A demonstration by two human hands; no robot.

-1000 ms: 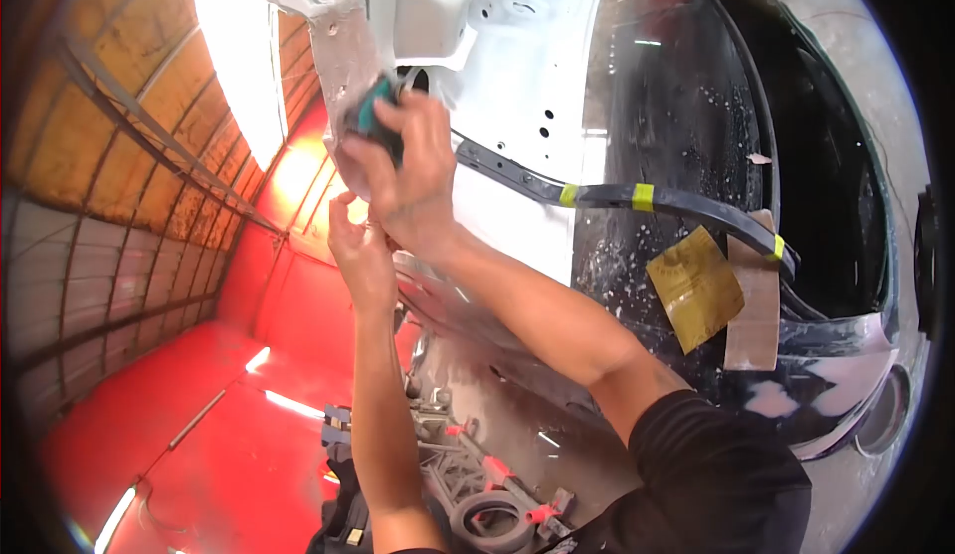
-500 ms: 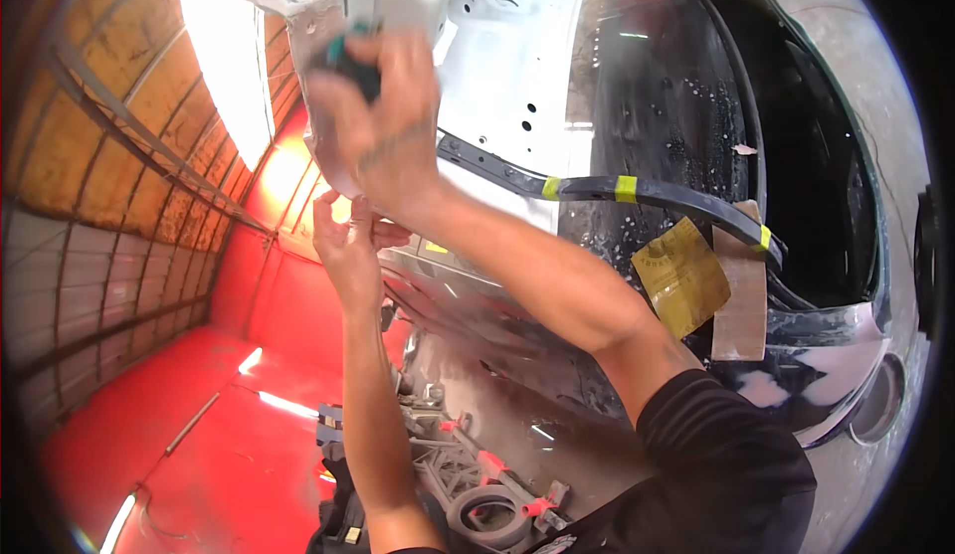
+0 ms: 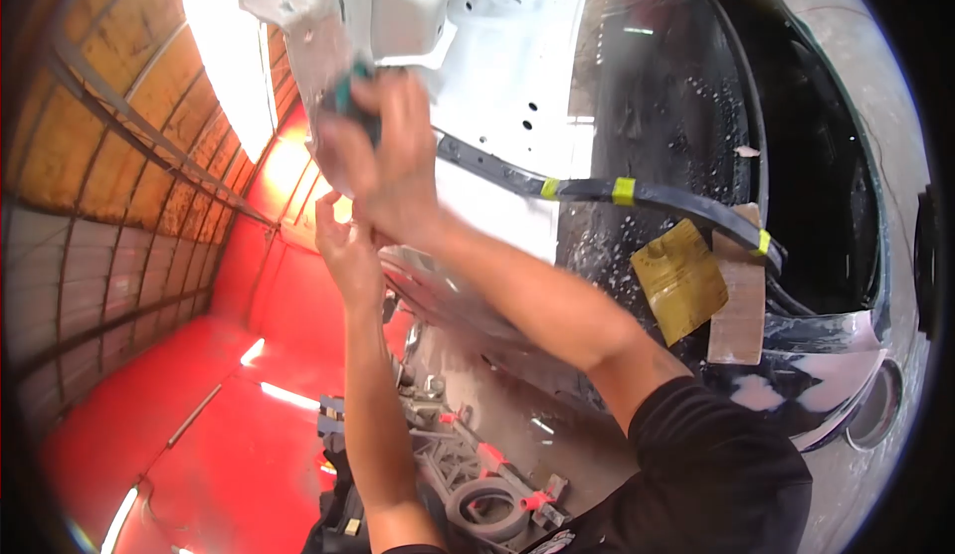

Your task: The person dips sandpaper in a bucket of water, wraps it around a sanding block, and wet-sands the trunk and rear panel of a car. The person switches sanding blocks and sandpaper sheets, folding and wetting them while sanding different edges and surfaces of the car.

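My right hand (image 3: 398,151) is closed around a dark and teal hand block (image 3: 356,101), which motion blurs. It presses against the pale, primed edge of a white car body panel (image 3: 497,77). Just below, my left hand (image 3: 348,251) is raised at the panel's lower end. Its thumb and a finger stand apart with bright light between them, and the other fingers are partly hidden behind my right wrist.
A dark trim strip with yellow tape (image 3: 597,191) crosses the panel and a dusty window (image 3: 657,87). A yellow abrasive sheet (image 3: 679,283) and cardboard (image 3: 736,320) lie on the car. Below are a tyre-like ring (image 3: 487,511) and a metal frame with red parts (image 3: 490,458).
My right hand and the block have moved a little down along the panel edge. My left hand stays almost in place.
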